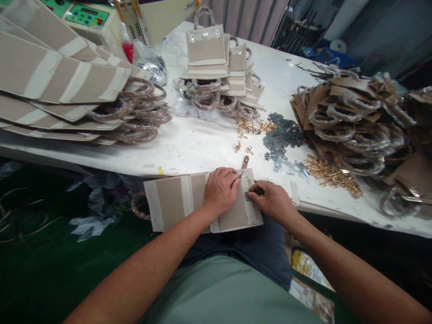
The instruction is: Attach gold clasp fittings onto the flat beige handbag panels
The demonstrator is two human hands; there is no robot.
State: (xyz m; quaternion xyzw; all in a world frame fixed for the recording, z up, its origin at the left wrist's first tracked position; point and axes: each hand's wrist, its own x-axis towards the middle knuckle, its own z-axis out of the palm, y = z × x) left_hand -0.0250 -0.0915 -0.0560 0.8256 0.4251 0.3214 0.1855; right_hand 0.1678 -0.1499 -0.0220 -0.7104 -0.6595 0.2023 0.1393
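Note:
An opened beige bag panel [168, 202] with white strips lies across my lap and the table edge, its wrapped handle [138, 206] sticking out at the left. My left hand [222, 186] rests on the panel, its fingers closed near a small metal piece [240, 175] by the top edge. My right hand [270, 196] is pinched at the panel's right end, fingertips on a small dark plate [246, 196] on the white strip. A brown strap with metal [245, 162] pokes out above the panel.
Flat bag panels [81, 81] are stacked at the left. Bags [206, 47] stand at the back middle. Gold fasteners [334, 175], dark metal plates [283, 135] and a pile of brown bags with wrapped handles [354, 112] occupy the right. A green-panelled machine [87, 16] is behind.

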